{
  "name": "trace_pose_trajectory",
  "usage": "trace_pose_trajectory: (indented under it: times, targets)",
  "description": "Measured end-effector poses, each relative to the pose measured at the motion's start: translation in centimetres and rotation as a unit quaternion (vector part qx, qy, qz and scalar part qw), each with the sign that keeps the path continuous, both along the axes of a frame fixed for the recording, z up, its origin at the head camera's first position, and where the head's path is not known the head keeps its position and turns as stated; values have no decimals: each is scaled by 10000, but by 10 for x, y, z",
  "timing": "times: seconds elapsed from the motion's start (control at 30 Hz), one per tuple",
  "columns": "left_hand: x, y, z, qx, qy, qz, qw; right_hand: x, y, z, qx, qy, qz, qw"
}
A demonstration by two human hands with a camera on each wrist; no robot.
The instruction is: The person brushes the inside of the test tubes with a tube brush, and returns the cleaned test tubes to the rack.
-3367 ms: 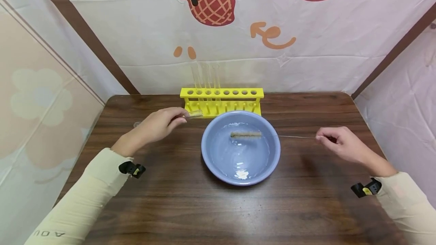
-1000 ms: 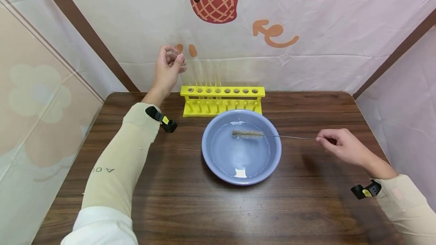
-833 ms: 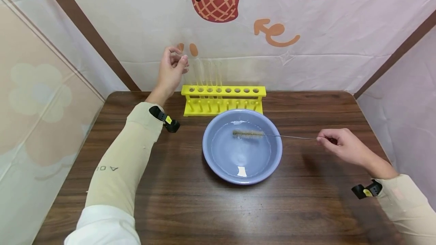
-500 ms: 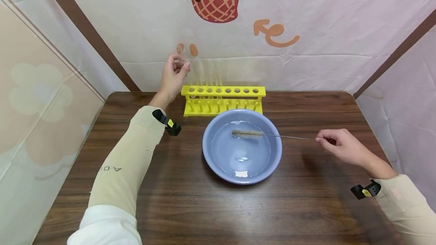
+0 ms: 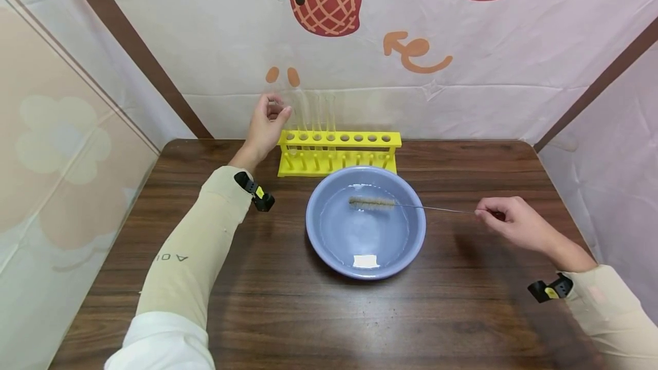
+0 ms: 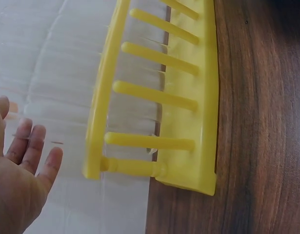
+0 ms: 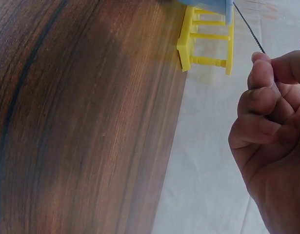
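Near the rack's left end, my left hand (image 5: 266, 124) pinches the upper part of a clear glass test tube. This test tube (image 5: 293, 151) passes through the leftmost hole of the yellow test tube rack (image 5: 364, 144), its rounded bottom showing below the top plate. In the left wrist view that rounded end (image 6: 152, 150) appears behind a peg. Three more test tubes (image 5: 316, 113) stand upright in the neighbouring holes. My right hand (image 5: 519, 224) pinches the thin wire handle of a test tube brush (image 5: 372, 203), whose bristles lie over the blue basin (image 5: 315, 238) of water.
The basin stands directly in front of the rack, overlapping its base in the head view. Behind the brown wooden table (image 5: 288, 324) hangs a printed cloth (image 5: 493, 73), close to the rack and tubes. Small droplets spot the table before the basin.
My left hand carried the test tube from beside the basin up over the rack, then lowered it into the leftmost hole. The right hand and brush have hardly moved.
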State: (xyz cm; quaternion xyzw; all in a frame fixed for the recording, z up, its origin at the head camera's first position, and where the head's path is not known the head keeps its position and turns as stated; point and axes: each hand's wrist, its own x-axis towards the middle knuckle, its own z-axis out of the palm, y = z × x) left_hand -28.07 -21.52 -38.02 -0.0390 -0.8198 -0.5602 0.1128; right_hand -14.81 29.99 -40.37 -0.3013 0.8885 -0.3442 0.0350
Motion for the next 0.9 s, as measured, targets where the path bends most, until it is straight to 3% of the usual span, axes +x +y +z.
trace_pose_trajectory:
  times: [0.27,0.63,0.77,0.83,0.9]
  targets:
    - [1,0,-9,-219,-162,-30,9996,0,-1,-2,-64,51,-1,10000]
    - [4,2,-16,-348,-52,25,9994,0,-1,-4,-28,8,-40,10000]
    - [10,1,-22,-796,334,499,9950,0,-2,-3,6,-19,-32,10000]
    - [13,0,-25,-1173,731,874,9865,0,-1,-2,15,-45,-26,10000]
    - [15,1,-28,-1587,1282,1178,9718,0,-1,-2,24,-28,-6,10000]
